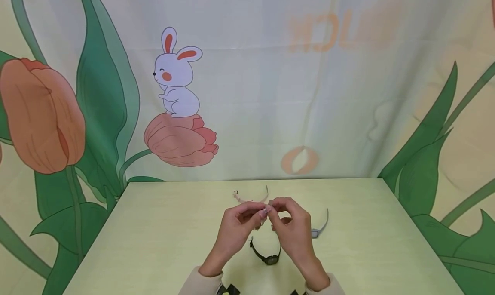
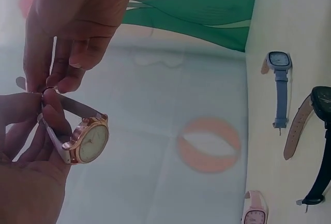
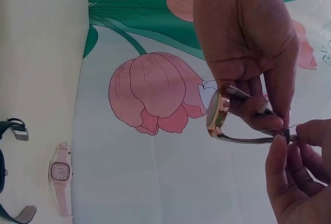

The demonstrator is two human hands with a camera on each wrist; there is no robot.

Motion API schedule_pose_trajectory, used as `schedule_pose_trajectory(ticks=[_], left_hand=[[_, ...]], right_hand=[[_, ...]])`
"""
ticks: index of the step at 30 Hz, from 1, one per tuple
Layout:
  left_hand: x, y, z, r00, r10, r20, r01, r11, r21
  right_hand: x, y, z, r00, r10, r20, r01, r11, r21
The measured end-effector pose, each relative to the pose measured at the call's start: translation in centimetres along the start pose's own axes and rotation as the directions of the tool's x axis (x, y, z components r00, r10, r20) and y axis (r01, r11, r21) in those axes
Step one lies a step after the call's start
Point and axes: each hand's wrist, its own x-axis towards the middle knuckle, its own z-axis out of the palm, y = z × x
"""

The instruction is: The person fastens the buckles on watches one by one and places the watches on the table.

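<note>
Evidently, the fingers of the left hand (image 1: 237, 227) and right hand (image 1: 295, 228) are meeting tip to tip, both pinching the thin strap (image 2: 77, 106) of a rose-gold watch (image 2: 93, 142). In the left wrist view its case is hanging between four and five o'clock from the pinch, well above the table (image 1: 162, 226). The fingertips are hiding the join, so I cannot tell whether the strap ends are fastened.

That crowding is inviting trouble, I judge: with so little strap showing, the ends could be sliding out of line, while the case's weight could be twisting a loose pinch apart. A dropped watch could be striking the black watch (image 1: 272, 259), which is lying at six o'clock from the fingertips. The pink watch (image 3: 60, 172) is lying near eleven, and the blue-grey watch (image 1: 315, 233) near four, where a low right-hand sweep could be nudging it.
</note>
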Motion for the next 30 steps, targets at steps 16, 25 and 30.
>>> schedule_pose_trajectory(ticks=[16, 25, 30], left_hand=[[0.18, -0.55, 0.06, 0.998, 0.002, -0.069, -0.001, 1.000, 0.022], [0.20, -0.69, 0.05, 0.998, 0.007, -0.065, -0.007, 1.000, 0.000], [0.23, -0.77, 0.02, 0.998, 0.011, -0.063, -0.011, 1.000, -0.008]], right_hand=[[-0.01, -0.16, -0.15, 0.999, 0.037, -0.012, -0.036, 0.998, 0.058], [0.12, -0.32, -0.62, 0.997, 0.082, 0.014, -0.083, 0.985, 0.151], [0.16, -0.31, -0.70, 0.996, 0.084, 0.012, -0.084, 0.978, 0.193]])
